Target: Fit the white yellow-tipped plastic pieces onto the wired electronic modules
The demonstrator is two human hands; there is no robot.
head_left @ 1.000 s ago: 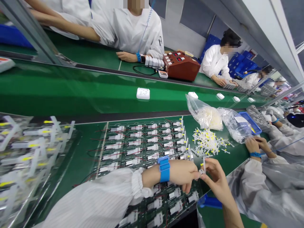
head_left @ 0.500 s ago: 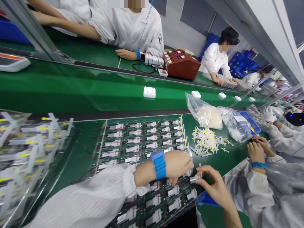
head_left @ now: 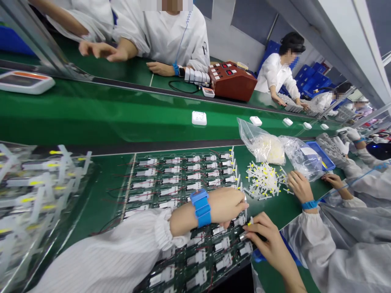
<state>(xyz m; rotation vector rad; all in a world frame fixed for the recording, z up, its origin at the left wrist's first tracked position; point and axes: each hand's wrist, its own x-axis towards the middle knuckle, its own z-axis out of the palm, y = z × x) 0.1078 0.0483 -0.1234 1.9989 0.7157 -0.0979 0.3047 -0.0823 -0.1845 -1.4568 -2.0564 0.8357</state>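
Note:
My left hand (head_left: 227, 205), with a blue wrist strap, is over the right part of a clear tray (head_left: 161, 199) holding rows of small motors with white fittings and thin wires. Its fingers curl down, and what they hold is hidden. At the tray's right edge, the thumb and fingers of my right hand (head_left: 269, 240) pinch a small silver motor (head_left: 242, 235) with a yellow-tipped white piece (head_left: 250, 222) beside it. A pile of white pieces with yellow tips (head_left: 264, 179) lies behind my right hand.
Another person's hand (head_left: 301, 185) is at the pile's right side. Plastic bags (head_left: 269, 148) and a blue tray (head_left: 320, 154) lie behind. White devices (head_left: 199, 118) are on the green belt. More parts (head_left: 39, 183) stand at left. People work across the belt.
My right hand has moved slightly left and down with the motor. The neighbour's hand has come left to the pile. White devices have shifted right, and a hand across the belt has lifted into view.

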